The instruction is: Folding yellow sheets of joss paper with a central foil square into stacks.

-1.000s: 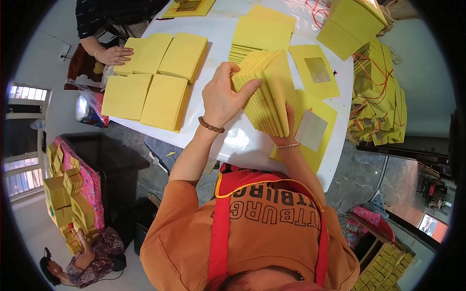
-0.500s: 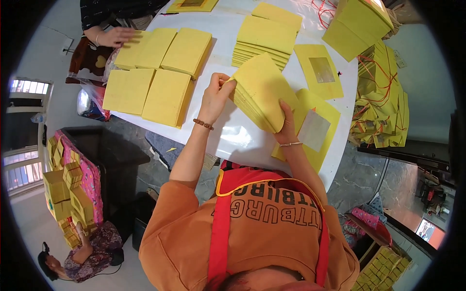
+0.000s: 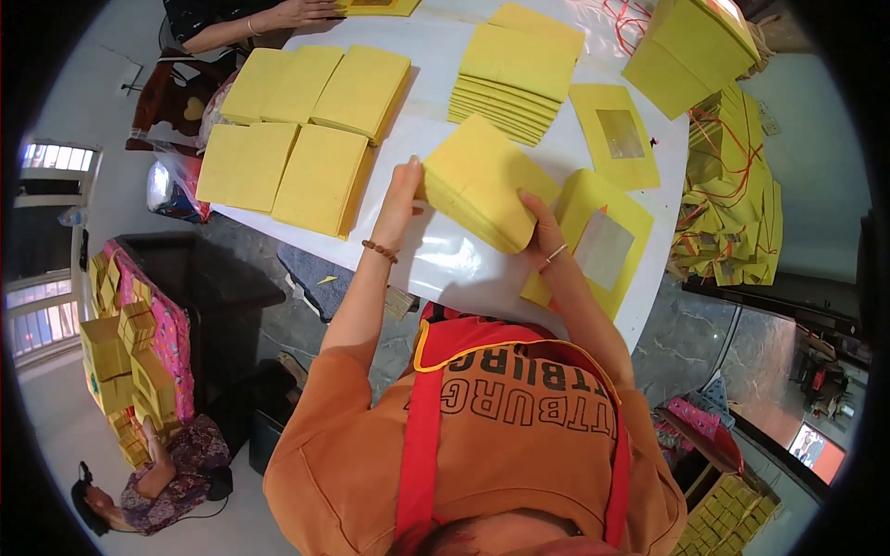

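Observation:
A thick stack of folded yellow paper pieces (image 3: pixel 482 181) is tilted above the white table, between my hands. My right hand (image 3: pixel 545 227) grips its lower right corner, thumb on top and the other fingers underneath. Along the stack's left edge, my left hand (image 3: pixel 400 202) rests with its fingers stretched out against the side. Just beyond lies a fanned pile of the same yellow pieces (image 3: pixel 514 65). Under my right forearm is a flat yellow piece with a pale window (image 3: pixel 604 246), and a smaller windowed piece (image 3: pixel 612 134) lies past it.
Several neat yellow stacks (image 3: pixel 320 176) cover the table's (image 3: pixel 426 130) left side. A co-worker's hand (image 3: pixel 306 11) is at the far edge. A large yellow box (image 3: pixel 691 56) stands far right, near hanging yellow bags with red cords (image 3: pixel 732 195). Another person (image 3: pixel 176 473) sits lower left.
My left hand has gone from pinching the stack's corner to lying along its edge, and the stack has dropped slightly. The co-worker's hand has left the left stacks for the far edge.

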`<state>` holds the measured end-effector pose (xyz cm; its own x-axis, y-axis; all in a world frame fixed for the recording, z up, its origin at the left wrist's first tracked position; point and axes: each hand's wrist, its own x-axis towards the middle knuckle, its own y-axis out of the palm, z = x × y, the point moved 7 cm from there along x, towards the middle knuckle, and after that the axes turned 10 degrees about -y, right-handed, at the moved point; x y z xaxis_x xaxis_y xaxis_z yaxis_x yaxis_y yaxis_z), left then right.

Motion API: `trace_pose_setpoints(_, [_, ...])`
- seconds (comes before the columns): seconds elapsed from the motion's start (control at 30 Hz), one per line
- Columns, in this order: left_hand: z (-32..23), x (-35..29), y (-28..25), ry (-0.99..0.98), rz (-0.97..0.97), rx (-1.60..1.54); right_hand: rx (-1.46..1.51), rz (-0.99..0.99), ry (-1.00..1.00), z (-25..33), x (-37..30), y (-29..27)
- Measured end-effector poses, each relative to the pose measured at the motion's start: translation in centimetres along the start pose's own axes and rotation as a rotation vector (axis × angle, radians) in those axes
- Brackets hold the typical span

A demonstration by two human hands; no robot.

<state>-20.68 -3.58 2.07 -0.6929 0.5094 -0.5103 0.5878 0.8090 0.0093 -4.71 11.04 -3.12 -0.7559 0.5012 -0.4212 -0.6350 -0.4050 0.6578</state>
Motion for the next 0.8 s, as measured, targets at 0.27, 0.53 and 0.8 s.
trace_pose_setpoints(0.27, [2.5, 3.3, 1.1, -0.124, 0.122, -0.159, -0.375, 0.007, -0.105, 3.0, 5.4, 1.2])
trace_pose_setpoints(0.53, [1.8, 5.6, 0.9, -0.015, -0.026, -0.137, -0.434, -0.154, -0.159, 3.2, 5.5, 1.4])
trace_pose_setpoints(0.8, [-2.7, 6.4, -1.3, 0.297, -0.096, 0.143, -0.389, -0.093, -0.088, 2.0, 4.8, 0.0])
